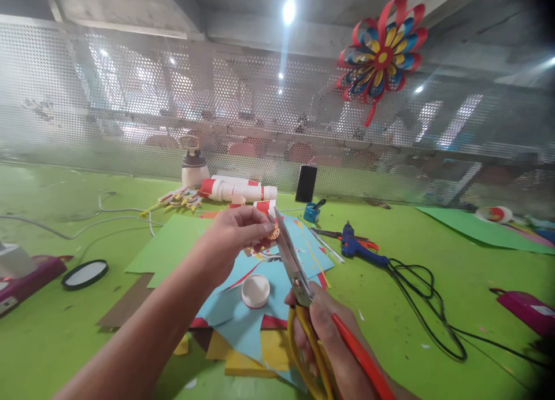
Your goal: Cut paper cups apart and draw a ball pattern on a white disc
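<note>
My left hand pinches a small round paper piece with an orange and white pattern between thumb and fingers. Yellow-handled scissors are in my right hand, their blades pointing up and away beside the round piece's right edge. A red stick-like tool, whose kind I cannot make out, also lies along that hand. Below the hands, a small white paper cup base rests on light blue paper. Paper scraps behind the left hand are partly hidden.
Paper cups, a sprayer bottle and a phone stand or lie at the back. Rightward are a blue jar, a blue glue gun and its looping black cable. A paper flower hangs above.
</note>
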Demonstrator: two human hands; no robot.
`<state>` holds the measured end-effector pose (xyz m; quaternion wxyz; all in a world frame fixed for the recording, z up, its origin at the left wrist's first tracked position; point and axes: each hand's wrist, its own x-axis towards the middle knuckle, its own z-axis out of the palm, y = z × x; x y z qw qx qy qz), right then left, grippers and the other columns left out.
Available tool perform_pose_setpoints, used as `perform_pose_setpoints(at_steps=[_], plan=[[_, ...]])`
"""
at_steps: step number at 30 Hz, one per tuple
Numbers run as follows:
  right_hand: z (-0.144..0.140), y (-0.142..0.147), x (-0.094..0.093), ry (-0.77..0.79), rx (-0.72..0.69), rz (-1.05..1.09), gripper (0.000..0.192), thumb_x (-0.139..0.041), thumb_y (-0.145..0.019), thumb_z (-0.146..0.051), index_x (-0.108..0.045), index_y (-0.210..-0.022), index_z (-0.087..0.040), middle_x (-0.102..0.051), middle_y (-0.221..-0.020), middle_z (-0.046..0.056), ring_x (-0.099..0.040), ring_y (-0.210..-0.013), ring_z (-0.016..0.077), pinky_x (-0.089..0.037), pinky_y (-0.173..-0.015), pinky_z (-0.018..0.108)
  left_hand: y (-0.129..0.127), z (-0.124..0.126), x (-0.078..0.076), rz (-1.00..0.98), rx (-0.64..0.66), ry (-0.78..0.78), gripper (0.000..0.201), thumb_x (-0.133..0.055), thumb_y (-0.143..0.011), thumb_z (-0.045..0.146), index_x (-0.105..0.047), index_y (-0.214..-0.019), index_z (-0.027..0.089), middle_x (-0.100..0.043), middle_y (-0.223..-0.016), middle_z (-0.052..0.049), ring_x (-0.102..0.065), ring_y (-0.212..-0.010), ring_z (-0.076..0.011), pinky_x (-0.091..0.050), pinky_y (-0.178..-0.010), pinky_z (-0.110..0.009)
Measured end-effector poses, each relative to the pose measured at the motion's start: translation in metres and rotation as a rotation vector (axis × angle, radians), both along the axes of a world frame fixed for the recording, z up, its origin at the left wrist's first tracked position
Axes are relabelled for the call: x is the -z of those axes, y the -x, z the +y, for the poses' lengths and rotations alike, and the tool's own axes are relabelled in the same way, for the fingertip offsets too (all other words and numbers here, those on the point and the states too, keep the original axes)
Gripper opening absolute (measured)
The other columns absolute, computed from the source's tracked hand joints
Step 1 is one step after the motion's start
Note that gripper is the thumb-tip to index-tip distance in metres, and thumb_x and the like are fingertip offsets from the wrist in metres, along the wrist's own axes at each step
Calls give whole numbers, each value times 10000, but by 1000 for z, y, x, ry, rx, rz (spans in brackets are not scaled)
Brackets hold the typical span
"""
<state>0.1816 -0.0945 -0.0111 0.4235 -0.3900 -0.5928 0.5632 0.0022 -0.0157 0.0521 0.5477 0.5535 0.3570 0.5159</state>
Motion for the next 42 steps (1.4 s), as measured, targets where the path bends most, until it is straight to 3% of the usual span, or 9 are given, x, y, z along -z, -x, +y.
perform_pose_setpoints(at_steps=[19, 24, 32, 39, 42], plan=[[2, 0, 1, -15, 46, -6, 603, -429, -827, -767, -538, -952, -187, -435, -569, -52, -349, -422, 63, -284, -378, 200, -3, -1, 2, 9, 3, 69, 269, -787, -639, 316, -580, -661, 146, -621, -612, -15, -533, -578, -115, -337, -529, -247], [2, -1, 1, -24, 63, 1, 596, -473, -798, -773, -539, -920, -194, -470, -578, -36, -391, -448, 80, -324, -399, 210, -4, 0, 4, -71, 44, 83, 248, -787, -657, 285, -582, -676, 145, -623, -616, -12, -556, -590, -118, -363, -552, -248], [0, 0, 0, 10, 30, 1, 608, -421, -821, -778, -521, -953, -193, -419, -573, -62, -311, -401, 48, -245, -380, 199, -5, -4, 1, -105, 48, 82, 232, -772, -690, 256, -571, -679, 141, -611, -616, 3, -536, -580, -95, -358, -558, -237], [3, -3, 3, -15, 38, -23, 619, -439, -815, -775, -530, -992, -188, -509, -626, -22, -471, -507, 100, -378, -473, 231, -5, -3, 2, -102, 58, 58, 226, -775, -673, 246, -574, -658, 143, -617, -612, -5, -540, -573, -102, -375, -546, -239], [3, -3, 3, -20, 38, -46, 610, -398, -851, -754, -512, -1025, -180, -512, -642, -24, -477, -525, 95, -388, -496, 222, -5, -4, 1, -100, 57, 60, 226, -775, -671, 246, -573, -655, 146, -617, -608, -5, -538, -564, -103, -373, -538, -238]])
